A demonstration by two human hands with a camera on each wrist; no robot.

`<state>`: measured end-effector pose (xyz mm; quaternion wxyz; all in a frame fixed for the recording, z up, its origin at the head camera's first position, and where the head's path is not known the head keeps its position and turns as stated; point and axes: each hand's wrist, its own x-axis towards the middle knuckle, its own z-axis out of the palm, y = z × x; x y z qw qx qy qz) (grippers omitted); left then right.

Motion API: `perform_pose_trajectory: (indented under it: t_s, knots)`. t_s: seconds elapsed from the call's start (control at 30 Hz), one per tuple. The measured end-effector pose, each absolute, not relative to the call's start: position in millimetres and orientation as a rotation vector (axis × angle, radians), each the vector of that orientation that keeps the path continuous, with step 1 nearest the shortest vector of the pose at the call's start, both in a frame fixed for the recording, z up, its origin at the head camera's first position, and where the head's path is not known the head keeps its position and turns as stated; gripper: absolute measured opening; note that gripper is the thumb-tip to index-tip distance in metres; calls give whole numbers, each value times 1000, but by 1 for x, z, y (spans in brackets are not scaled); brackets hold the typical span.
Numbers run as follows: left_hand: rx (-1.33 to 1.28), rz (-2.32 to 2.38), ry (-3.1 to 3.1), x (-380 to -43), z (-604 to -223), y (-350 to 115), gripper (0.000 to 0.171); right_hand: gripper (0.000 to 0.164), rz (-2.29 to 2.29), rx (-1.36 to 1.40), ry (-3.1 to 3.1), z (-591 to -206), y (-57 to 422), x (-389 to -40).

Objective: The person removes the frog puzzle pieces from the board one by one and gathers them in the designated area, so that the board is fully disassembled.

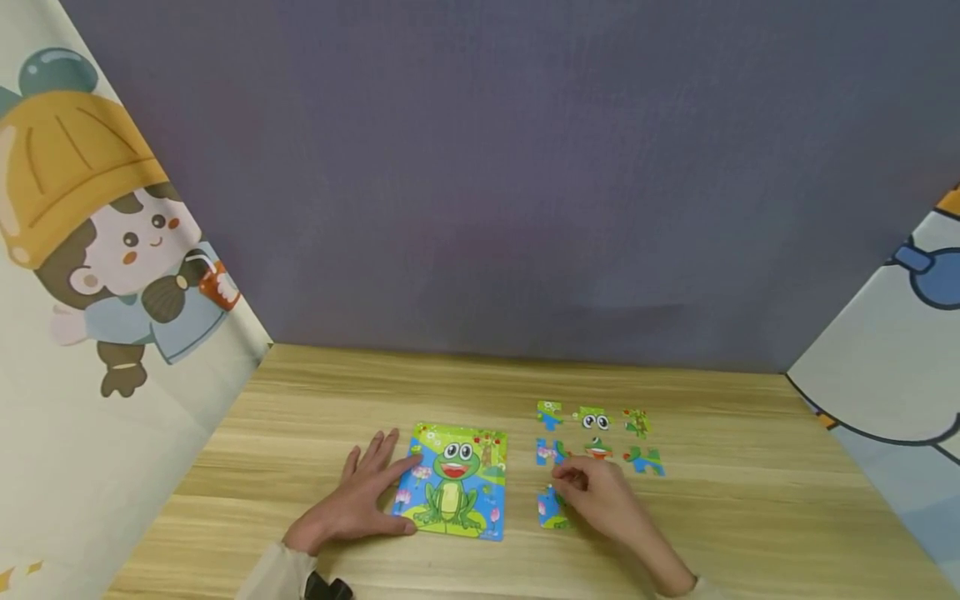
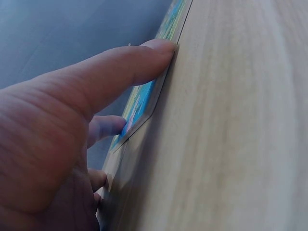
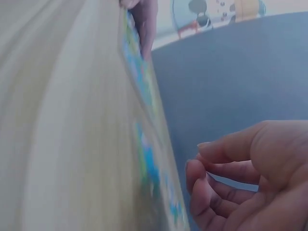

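Observation:
A square frog picture board (image 1: 450, 492) lies flat on the wooden table. My left hand (image 1: 354, 498) spreads along its left side, with the thumb at the near left corner and a finger on the upper left edge. In the left wrist view the thumb (image 2: 154, 50) presses at the board's edge. My right hand (image 1: 603, 500) is bent over the loose puzzle pieces, partly covering a lower-left piece (image 1: 551, 512). In the right wrist view its thumb and index fingertips (image 3: 204, 147) meet above the table, other fingers curled, with nothing visible between them.
Loose pieces lie in rows right of the board: an eyes piece (image 1: 595, 421), a mouth piece (image 1: 597, 452), a tree piece (image 1: 637, 422) and several others. A dark wall panel (image 1: 510, 208) rises behind the table (image 1: 750, 467). Printed cartoon sheets flank both sides.

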<state>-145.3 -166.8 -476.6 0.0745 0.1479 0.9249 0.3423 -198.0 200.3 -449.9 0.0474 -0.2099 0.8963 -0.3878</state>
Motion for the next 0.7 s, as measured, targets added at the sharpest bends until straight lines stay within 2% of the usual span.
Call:
perform_pose_trajectory:
  t_s: [0.43, 0.7]
  knots:
    - [454, 1029, 2762, -147, -478, -167, 94, 14, -1228, -833, 2580, -443, 120, -192]
    - [455, 1033, 2757, -147, -477, -168, 93, 21, -1129, -921, 2537, -449, 89, -181]
